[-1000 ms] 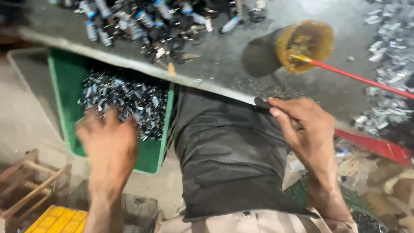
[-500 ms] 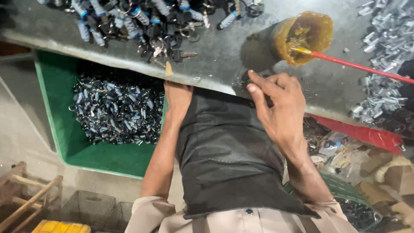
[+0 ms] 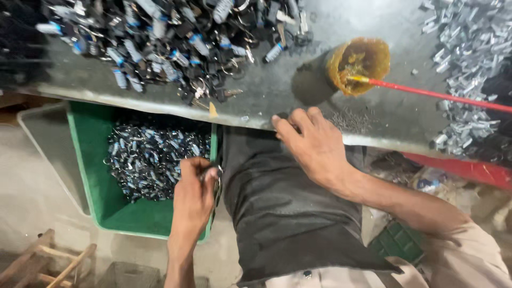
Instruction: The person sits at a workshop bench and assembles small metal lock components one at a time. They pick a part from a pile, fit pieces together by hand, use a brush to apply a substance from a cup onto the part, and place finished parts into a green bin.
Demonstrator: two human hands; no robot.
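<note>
1. The left hand (image 3: 193, 198) is over the right rim of the green bin (image 3: 88, 154), fingers curled around a small dark metal part (image 3: 209, 172) pinched at the fingertips.
2. That part sits just above the bin's rim, beside the person's dark-trousered lap (image 3: 288, 213).
3. The bin stands on the floor below the bench edge and holds a heap of small silver and blue parts (image 3: 152, 160), lying mostly toward its upper half; bare green floor shows at the near end.
4. The right hand (image 3: 314, 146) rests palm down on the front edge of the grey bench (image 3: 266, 96), fingers spread and loose, gripping nothing.
5. Just beyond that hand lies a scatter of tiny pins (image 3: 349, 118).
6. Behind them an amber pot (image 3: 357, 64) lies tilted on its side, with a red stick (image 3: 437, 95) reaching into its mouth from the right.
7. A dark tangle of key rings and blue-tipped pieces (image 3: 170, 42) covers the bench's left half.
8. A pile of bright metal clips (image 3: 464, 58) fills the bench's right end.
9. A wooden frame (image 3: 48, 261) lies on the floor at lower left.
</note>
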